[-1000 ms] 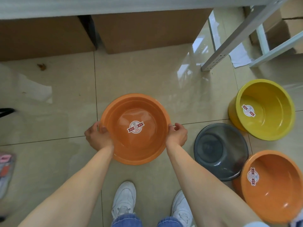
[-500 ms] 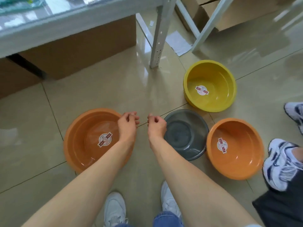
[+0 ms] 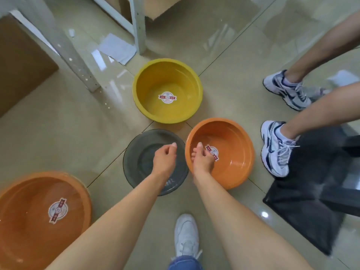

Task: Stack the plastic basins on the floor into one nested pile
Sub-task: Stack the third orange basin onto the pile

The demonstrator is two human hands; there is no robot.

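1. Since half a second earlier: shifted rightward, both hands [image 3: 164, 159] off the first basin and over the cluster of three; view swung the same way.
2. Far left: large orange basin [image 3: 41, 213] left alone on the tiled floor [image 3: 58, 137], upright, well apart from the others, probably parked as the base of the pile.
3. Centre-left: grey basin [image 3: 140, 152], translucent, rim just beside the second orange basin's rim, near the yellow one.
4. Above it: left hand loosely curled, empty, touching nothing that could be made out.
5. Behind, upright: yellow basin [image 3: 167, 90], untouched, close to a shelf leg [image 3: 78, 61].
6. Right of centre: right hand [image 3: 202, 160] also half-curled and empty, hovering over the near rim of the smaller orange basin [image 3: 229, 151]; contact not discernible.
7. Judged: poised to choose the next basin to nest, none yet stacked.
8. Far right: another person's shoes [image 3: 276, 149] and a dark bag [image 3: 311, 184], near enough to crowd a lift.
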